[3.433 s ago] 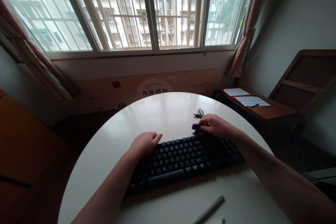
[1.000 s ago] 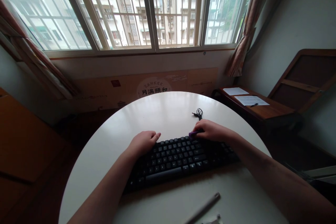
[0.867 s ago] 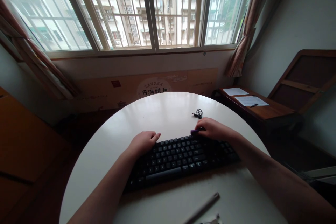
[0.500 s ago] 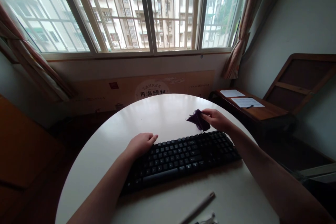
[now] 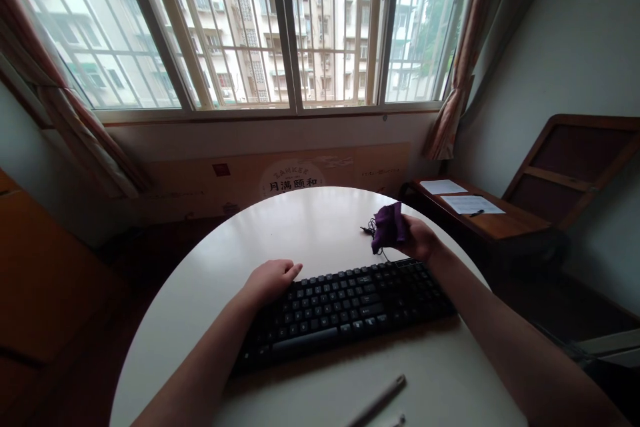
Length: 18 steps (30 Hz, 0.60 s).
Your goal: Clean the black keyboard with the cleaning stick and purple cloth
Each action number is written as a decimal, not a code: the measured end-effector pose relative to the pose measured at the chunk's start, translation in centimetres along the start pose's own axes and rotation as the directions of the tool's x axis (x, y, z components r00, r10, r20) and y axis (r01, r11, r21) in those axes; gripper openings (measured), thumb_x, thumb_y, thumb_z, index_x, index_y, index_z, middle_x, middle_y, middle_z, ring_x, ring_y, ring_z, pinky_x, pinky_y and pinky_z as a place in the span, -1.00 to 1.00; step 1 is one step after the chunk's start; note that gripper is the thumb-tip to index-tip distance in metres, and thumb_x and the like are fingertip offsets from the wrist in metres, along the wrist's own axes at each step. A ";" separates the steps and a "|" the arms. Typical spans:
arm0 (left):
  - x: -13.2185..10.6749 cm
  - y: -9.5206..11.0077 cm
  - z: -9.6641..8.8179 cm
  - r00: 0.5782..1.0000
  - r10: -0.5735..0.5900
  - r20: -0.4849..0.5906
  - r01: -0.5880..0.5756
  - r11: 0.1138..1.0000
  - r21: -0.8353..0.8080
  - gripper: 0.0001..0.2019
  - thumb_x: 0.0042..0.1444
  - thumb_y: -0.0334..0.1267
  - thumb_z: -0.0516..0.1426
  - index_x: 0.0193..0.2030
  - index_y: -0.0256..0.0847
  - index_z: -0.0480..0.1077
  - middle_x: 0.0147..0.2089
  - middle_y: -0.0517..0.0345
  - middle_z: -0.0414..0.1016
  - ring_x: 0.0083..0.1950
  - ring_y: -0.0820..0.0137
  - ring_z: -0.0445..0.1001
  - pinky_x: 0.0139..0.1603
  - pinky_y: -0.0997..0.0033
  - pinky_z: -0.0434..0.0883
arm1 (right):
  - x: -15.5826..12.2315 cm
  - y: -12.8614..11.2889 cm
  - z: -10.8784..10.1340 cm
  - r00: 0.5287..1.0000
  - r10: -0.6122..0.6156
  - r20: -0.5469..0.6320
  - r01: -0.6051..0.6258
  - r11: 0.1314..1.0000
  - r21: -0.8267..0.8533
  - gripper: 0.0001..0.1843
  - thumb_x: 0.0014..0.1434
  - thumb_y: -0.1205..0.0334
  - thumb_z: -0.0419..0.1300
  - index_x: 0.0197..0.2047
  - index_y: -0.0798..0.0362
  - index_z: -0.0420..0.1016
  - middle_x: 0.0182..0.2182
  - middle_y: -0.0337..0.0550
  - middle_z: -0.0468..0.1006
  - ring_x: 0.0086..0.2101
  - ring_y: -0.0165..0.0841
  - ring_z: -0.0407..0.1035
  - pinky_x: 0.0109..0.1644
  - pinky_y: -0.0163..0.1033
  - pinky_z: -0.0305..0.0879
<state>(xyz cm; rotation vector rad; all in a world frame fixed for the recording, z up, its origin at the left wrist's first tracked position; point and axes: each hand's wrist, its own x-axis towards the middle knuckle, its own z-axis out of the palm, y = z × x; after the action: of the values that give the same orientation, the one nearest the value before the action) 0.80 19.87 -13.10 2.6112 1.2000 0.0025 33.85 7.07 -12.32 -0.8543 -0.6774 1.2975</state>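
A black keyboard (image 5: 345, 307) lies at a slant on the round white table (image 5: 175, 300). At its far left corner rests my left hand (image 5: 273, 280), fingers curled and closed around the edge, the thumb toward the top row of keys. My right hand (image 5: 420, 237) is closed on a crumpled purple cloth (image 5: 389, 227), raised just beyond the keyboard's far right side. A bundled black cable (image 5: 369, 227) shows beside the cloth, partly hidden by it. My right fingertips are hidden behind the cloth.
A grey pen-like stick (image 5: 380, 400) lies near the table's front, with a small metallic object (image 5: 400, 420) cut off below it. To the right, a wooden chair (image 5: 520, 213) bears paper sheets (image 5: 473, 204) and a pen. A barred window (image 5: 295, 33) stands behind.
My right hand has turned over with the purple cloth, which now stands up and spreads wider, uncovering the cable bundle. The left hand stays at the keyboard's corner. The view has tilted slightly up.
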 end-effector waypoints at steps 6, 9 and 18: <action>-0.2 0.4 -0.3 0.997 -0.016 0.073 0.012 0.998 0.060 -0.50 0.25 0.09 -0.18 -0.30 -0.15 0.45 -0.15 -0.06 0.57 -0.13 0.11 0.49 -0.24 0.26 0.31 | 0.1 -0.2 -0.2 0.999 0.038 -0.018 -0.033 0.979 0.202 -0.65 0.33 0.20 -0.11 -0.16 0.05 0.50 -0.11 -0.07 0.59 0.01 -0.15 0.42 0.15 0.17 0.28; 0.0 0.9 -0.9 0.990 -0.020 0.140 0.011 0.998 0.066 -0.53 0.24 0.07 -0.14 -0.21 -0.17 0.48 -0.06 -0.09 0.56 -0.07 0.09 0.49 -0.14 0.23 0.34 | 0.1 -0.8 -0.9 0.999 0.010 -0.049 0.000 0.980 0.197 -0.62 0.33 0.21 -0.13 -0.12 0.06 0.51 -0.12 -0.06 0.60 0.00 -0.18 0.44 0.15 0.11 0.30; 0.0 1.3 -3.1 0.949 0.039 0.312 -0.059 0.997 0.054 -0.51 0.27 0.07 -0.17 -0.12 -0.16 0.48 0.02 0.04 0.55 0.01 0.23 0.48 -0.01 0.33 0.36 | -1.0 -1.7 -2.3 0.995 -0.064 -0.079 0.070 0.995 0.073 -0.69 0.30 0.25 -0.04 -0.16 0.11 0.51 -0.24 -0.03 0.63 -0.15 -0.22 0.51 0.08 -0.06 0.40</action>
<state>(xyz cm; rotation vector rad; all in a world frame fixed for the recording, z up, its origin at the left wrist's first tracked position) 1.39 19.80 -9.78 2.5680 1.0376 -0.4280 36.56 5.64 -12.06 -0.8087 -0.5885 1.2167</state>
